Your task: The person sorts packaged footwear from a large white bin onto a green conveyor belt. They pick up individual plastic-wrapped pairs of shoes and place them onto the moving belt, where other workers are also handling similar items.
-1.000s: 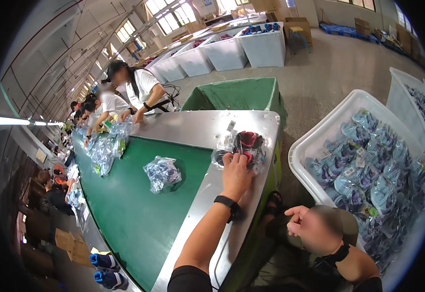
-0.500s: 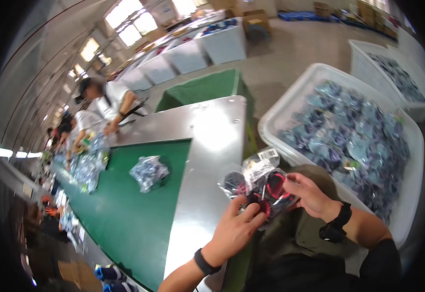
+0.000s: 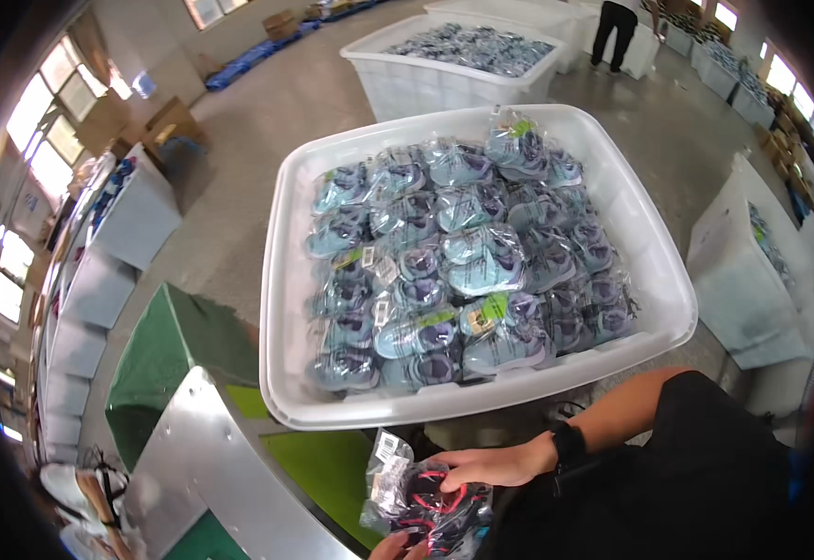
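Note:
Low in the view I hold a clear plastic bag with a pair of dark shoes with pink-red trim (image 3: pixel 439 509), a white barcode label at its upper end. My right hand (image 3: pixel 495 464) grips the bag from the right, its fingers lying over the shoes' openings. My left hand (image 3: pixel 399 547) is at the bottom edge, mostly out of the picture, its visible fingertips closed on the bag's lower left side. Just beyond stands a large white bin (image 3: pixel 444 408) filled with rows of light blue and purple bagged shoes (image 3: pixel 481 261).
A metal table corner (image 3: pixel 197 439) with green belt (image 3: pixel 206 539) lies at the lower left, beside a green bin (image 3: pixel 169 364). Another person's arm (image 3: pixel 99 499) shows there. More white bins stand behind (image 3: pixel 463 89) and right (image 3: pixel 752 271). A person (image 3: pixel 617 37) stands far off.
My view has swung right, from the belt table to the white bin, which is now in the middle. The bagged shoes have come along in both hands.

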Motion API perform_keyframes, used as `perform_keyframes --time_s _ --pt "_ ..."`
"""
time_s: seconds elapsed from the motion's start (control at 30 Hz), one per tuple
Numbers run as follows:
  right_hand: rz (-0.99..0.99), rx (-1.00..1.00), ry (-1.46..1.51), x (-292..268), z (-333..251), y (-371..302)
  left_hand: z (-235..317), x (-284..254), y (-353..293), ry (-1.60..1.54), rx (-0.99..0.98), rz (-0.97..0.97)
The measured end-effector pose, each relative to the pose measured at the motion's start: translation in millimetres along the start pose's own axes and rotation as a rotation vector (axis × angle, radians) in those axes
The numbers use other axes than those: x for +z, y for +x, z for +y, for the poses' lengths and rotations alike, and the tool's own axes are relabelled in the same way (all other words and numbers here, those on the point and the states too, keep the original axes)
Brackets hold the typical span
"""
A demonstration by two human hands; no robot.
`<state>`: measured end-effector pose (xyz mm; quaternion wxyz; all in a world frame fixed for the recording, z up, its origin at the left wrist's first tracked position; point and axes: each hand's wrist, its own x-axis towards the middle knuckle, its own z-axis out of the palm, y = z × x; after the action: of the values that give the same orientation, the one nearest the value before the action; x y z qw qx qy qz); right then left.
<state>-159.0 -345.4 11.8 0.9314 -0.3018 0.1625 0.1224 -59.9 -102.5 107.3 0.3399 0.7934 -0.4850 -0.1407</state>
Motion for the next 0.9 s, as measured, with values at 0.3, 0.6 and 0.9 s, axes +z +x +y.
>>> perform_keyframes --time_s 0.3,0.6,0.9 --pt "0.560 -0.161 -0.238 48 -102 -70 43 -57 115 -0.295 0.032 -0.267" --pt "1.241 -0.633 0.149 77 -108 -261 29 -58 222 -0.090 0.208 -0.696" --pt "1.501 -1.233 0.802 63 -6 -414 159 47 290 0.040 0.572 -0.884"
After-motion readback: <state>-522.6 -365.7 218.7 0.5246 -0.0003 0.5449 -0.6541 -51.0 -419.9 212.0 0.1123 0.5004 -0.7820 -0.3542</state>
